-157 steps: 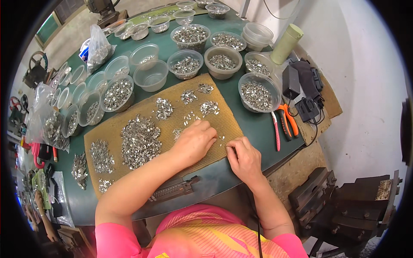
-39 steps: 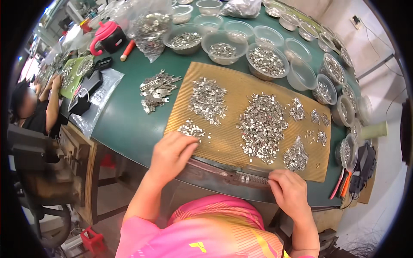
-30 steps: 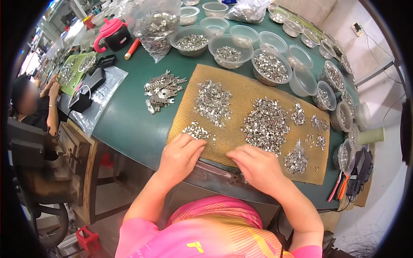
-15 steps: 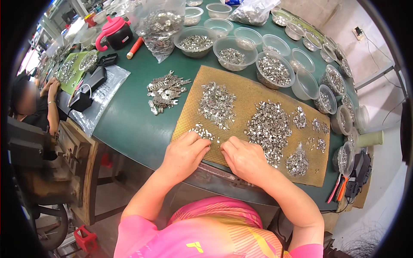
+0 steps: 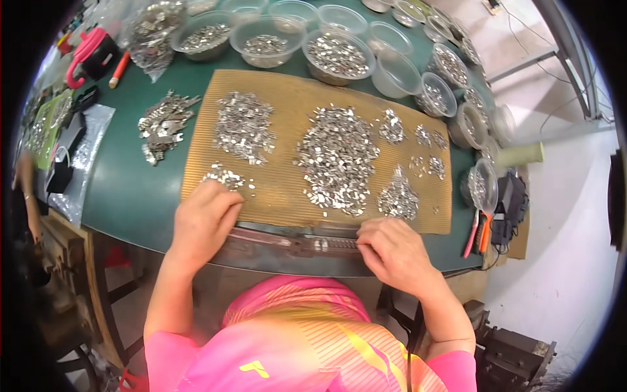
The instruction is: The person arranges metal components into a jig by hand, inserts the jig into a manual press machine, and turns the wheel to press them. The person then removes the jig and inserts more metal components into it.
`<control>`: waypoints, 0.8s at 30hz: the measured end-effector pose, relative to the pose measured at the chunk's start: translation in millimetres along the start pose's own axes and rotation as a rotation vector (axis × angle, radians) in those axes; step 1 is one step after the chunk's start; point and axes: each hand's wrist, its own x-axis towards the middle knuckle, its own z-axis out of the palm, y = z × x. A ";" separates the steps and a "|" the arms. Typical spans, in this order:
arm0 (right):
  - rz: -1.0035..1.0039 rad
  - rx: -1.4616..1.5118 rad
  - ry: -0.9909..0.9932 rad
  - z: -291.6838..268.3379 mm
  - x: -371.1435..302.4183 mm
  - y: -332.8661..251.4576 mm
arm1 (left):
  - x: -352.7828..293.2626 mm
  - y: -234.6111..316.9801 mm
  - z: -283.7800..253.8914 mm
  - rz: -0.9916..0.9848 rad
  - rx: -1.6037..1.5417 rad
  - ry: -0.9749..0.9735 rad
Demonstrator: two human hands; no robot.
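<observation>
A yellow-brown ribbed mat bears several heaps of small silver metal pieces. My left hand is at the mat's front left, beside a small scatter of pieces, its thumb and fingers pinched together. Along the table's front edge runs a narrow dark metal track, with a row of small metal pieces in its right part. At the right end of that row, my right hand has its fingers closed against the track. Whatever either hand pinches is hidden or too small to name.
Clear plastic bowls of metal parts line the far side and right of the green table. Left of the mat lies a heap of linked metal pieces. Orange-handled pliers lie at right. Another person's arm shows far left.
The view has shifted, so the table appears farther left. My hands have moved apart: the right has gone rightward along the front edge, uncovering the row of pieces, while the left stays near the scatter.
</observation>
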 end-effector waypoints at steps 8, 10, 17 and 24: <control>-0.004 -0.148 0.062 17.2 -17.7 -7.8 | -3.0 0.4 1.2 -0.038 -0.031 0.001; -0.005 -0.185 0.073 22.6 -16.8 -10.3 | -6.0 0.6 -2.8 -0.077 -0.052 0.036; 0.034 -0.211 0.039 19.0 -28.8 -12.7 | -7.6 -1.4 2.0 -0.107 -0.128 0.052; 0.016 -0.096 -0.046 2.2 8.3 -18.2 | -12.7 -2.2 -6.8 -0.072 -0.083 0.013</control>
